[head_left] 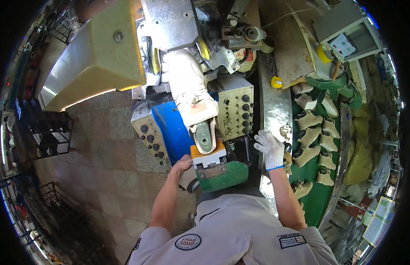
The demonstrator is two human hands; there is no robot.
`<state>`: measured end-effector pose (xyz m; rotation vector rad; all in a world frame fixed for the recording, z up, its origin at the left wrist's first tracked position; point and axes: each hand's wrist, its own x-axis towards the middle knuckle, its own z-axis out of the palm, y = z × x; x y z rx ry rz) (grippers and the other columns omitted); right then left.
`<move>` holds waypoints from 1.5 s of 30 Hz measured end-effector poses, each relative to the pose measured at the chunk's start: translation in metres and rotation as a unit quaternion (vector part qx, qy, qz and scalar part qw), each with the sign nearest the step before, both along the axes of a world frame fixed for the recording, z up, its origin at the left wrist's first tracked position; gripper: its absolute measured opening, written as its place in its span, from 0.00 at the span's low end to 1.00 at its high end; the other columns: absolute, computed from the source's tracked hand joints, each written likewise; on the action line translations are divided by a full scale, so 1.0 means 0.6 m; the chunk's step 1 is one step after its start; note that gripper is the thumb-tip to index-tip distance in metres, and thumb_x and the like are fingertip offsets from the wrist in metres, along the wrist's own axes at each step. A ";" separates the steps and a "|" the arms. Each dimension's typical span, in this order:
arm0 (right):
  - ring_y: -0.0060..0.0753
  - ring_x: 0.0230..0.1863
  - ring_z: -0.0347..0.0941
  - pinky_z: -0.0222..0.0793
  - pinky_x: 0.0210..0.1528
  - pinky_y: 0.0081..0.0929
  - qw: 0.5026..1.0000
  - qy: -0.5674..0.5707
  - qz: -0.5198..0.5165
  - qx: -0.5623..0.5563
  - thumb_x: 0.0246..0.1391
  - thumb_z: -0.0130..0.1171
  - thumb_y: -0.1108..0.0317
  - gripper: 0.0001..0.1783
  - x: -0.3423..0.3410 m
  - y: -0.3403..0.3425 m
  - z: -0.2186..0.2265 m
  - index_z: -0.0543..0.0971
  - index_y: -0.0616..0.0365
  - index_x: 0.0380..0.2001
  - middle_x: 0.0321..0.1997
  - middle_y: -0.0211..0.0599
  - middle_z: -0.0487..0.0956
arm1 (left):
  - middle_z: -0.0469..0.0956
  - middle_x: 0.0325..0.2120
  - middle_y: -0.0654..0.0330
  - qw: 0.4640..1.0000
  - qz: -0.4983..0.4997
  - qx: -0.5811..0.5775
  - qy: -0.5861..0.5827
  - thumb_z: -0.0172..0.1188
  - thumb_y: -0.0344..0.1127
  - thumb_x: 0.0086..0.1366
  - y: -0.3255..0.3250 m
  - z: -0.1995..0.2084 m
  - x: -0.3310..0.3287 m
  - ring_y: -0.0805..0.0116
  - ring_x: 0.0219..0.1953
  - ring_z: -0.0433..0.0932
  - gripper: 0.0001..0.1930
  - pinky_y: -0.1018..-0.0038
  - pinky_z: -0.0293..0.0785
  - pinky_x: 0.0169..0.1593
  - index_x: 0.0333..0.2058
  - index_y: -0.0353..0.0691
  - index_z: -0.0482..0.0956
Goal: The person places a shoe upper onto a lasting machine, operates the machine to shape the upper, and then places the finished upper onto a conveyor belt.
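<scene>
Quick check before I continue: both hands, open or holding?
Left hand: beside the orange-and-white block, grip hidden, can't tell.
Right hand: gloved, open, nothing visibly held.

shoe [191, 88] between control panels [231, 110]; uppers [309, 137] right (in two rows)

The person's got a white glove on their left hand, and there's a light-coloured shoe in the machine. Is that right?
Not quite: the head view shows the white glove on the right hand, not the left. The light-coloured shoe is in the machine, as you said.
</scene>
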<state>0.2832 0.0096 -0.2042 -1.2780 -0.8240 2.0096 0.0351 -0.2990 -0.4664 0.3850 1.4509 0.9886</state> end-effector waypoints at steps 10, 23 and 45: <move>0.49 0.57 0.79 0.80 0.56 0.39 0.966 0.200 0.156 0.053 0.69 0.47 0.67 0.24 0.032 -0.001 0.162 0.69 0.76 0.60 0.60 0.58 0.76 | 0.82 0.42 0.49 0.956 0.274 0.021 0.099 0.62 0.38 0.51 -0.030 0.623 -0.026 0.58 0.42 0.82 0.28 0.64 0.79 0.47 0.50 0.27 0.79; 0.36 0.44 0.81 0.78 0.52 0.36 0.975 0.122 -0.183 -0.043 0.58 0.64 0.61 0.19 0.591 0.084 0.058 0.81 0.63 0.47 0.43 0.41 0.84 | 0.84 0.37 0.44 0.746 0.286 0.141 0.585 0.61 0.43 0.69 0.235 0.698 0.123 0.47 0.38 0.81 0.17 0.55 0.77 0.44 0.40 0.31 0.85; 0.48 0.52 0.79 0.78 0.54 0.51 0.854 0.093 -0.512 0.001 0.61 0.65 0.59 0.29 1.218 0.269 -0.325 0.72 0.59 0.61 0.55 0.44 0.80 | 0.75 0.53 0.43 0.744 0.117 0.027 0.657 0.55 0.38 0.73 0.471 0.562 0.222 0.51 0.51 0.78 0.21 0.59 0.77 0.55 0.58 0.29 0.71</move>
